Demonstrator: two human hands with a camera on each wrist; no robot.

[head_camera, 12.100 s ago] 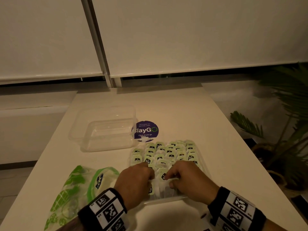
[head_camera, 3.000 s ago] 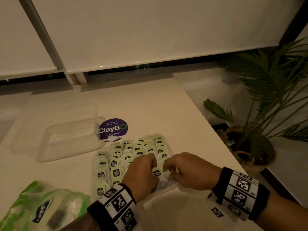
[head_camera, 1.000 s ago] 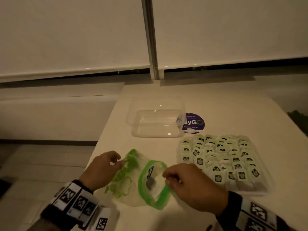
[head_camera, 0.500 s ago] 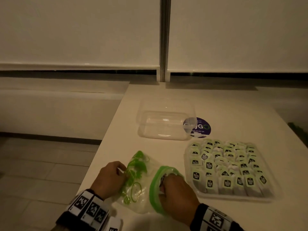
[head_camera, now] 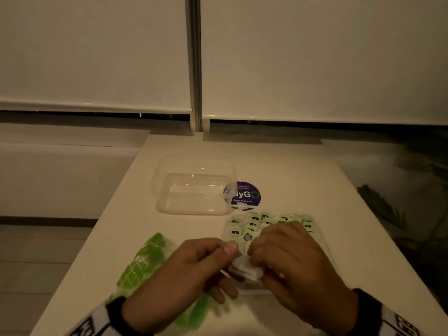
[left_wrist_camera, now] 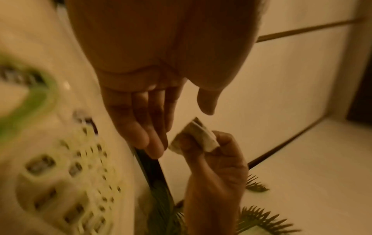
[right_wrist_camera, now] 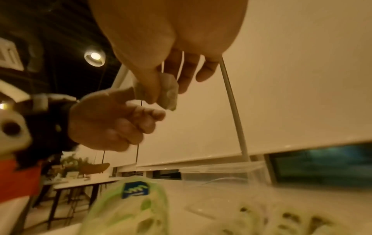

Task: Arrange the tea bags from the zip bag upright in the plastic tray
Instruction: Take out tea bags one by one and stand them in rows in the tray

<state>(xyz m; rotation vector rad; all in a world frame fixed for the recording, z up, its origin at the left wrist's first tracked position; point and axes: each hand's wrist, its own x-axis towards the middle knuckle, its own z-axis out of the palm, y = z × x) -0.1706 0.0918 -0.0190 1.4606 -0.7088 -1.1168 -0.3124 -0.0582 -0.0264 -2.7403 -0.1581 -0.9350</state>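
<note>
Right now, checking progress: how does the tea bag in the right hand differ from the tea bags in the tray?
The held tea bag is pinched in the right hand, lifted; the tea bags in the tray stand packed in rows. The held one shows only white paper; the tray ones show green tops with dark labels.

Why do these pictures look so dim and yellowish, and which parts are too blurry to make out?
Head view: dim, warm light; the zip bag smears with motion. Left wrist view: the tray of tea bags is streaked by blur, though the tea bag the right hand pinches stays fairly clear. Right wrist view: a ceiling lamp glares, and the foreground is soft.
</note>
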